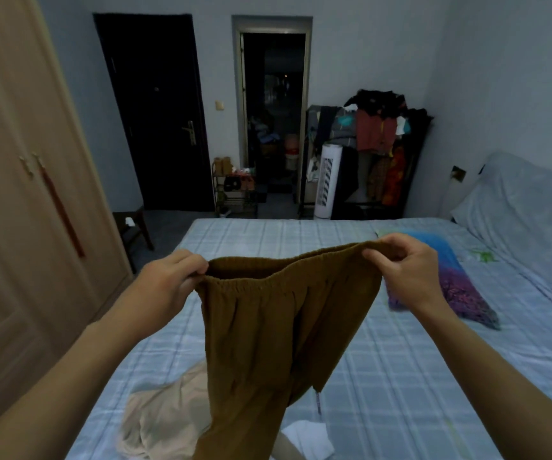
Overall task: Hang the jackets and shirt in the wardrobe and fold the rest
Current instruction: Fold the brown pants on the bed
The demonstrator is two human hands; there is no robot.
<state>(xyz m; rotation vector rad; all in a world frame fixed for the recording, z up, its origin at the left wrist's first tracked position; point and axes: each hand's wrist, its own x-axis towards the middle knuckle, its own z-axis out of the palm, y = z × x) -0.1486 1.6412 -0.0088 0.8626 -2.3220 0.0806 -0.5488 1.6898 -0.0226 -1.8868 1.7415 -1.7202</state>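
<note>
Brown trousers [268, 343] with an elastic waistband hang in the air above the bed [400, 376]. My left hand [168, 282] pinches the left end of the waistband. My right hand [407, 270] pinches the right end, so the waistband is stretched between them. The legs dangle down past the bottom edge of the frame. A beige garment [165, 416] lies crumpled on the bed under the trousers, and a white cloth [311, 438] lies beside it. The wardrobe [18, 194] stands at the left with its doors closed.
A purple and blue patterned cloth [450, 280] lies on the bed at the right. A clothes rack [377, 151] full of garments and a white tower fan [327, 180] stand beyond the bed. A dark stool [131, 227] sits by the wardrobe.
</note>
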